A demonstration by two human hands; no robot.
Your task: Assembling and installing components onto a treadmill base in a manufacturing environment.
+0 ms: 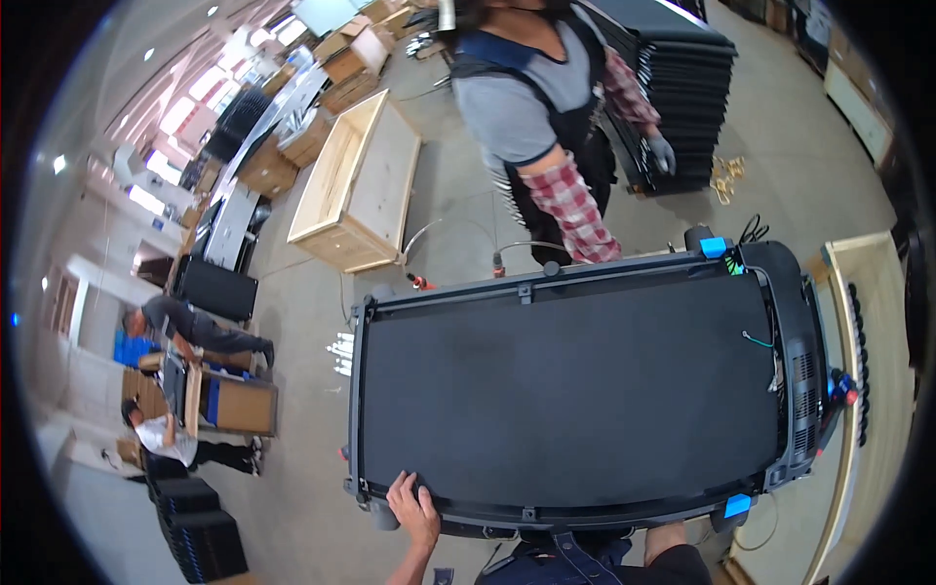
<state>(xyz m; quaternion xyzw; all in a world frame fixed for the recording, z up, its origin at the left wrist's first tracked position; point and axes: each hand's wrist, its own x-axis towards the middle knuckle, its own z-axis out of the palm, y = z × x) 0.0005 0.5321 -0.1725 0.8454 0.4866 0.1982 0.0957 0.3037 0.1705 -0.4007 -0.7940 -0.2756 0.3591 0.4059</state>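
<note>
A treadmill base (565, 390) lies in front of me, with a wide black belt, dark side rails and a plastic motor cover (801, 400) at its right end. My left hand (414, 509) rests on the near rail by the left corner, fingers spread over the edge of the belt. At the lower right, a patch of bare skin shows below the near rail; whether it is my right arm or a leg is unclear, and my right hand is not visible. A short green wire (756, 339) lies on the belt near the cover. Blue tape (737, 506) marks the near right corner.
Across the treadmill stands a co-worker (531, 107) in plaid sleeves, one gloved hand beside stacked black panels (682, 107). An open wooden crate (375, 185) sits on the floor at far left; a wooden case (873, 292) stands right. Two people work at the left.
</note>
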